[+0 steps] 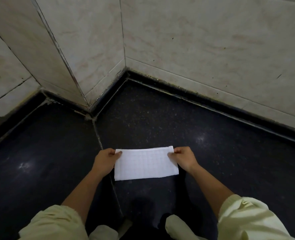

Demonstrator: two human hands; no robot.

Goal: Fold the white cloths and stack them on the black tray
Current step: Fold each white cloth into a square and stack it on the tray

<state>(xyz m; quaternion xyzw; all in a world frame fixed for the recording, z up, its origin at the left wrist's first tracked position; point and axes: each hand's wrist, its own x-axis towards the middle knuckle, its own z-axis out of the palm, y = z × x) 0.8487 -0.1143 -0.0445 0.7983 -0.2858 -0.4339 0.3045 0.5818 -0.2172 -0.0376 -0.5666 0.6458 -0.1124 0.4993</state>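
My pale yellow sleeves [60,220] sit nearest the camera, pushed up the forearms, which reach forward over the dark speckled counter [221,167] toward the white cloth [146,164], the landmark here. The cloth, a folded rectangle with a faint grid weave, is held stretched between my hands: my left hand [105,161] pinches its far left corner, thumb on top, and my right hand [184,157] pinches its far right corner likewise. Beyond the cloth the counter runs back to a black edging strip and the marbled tile wall [195,40] meeting in a corner
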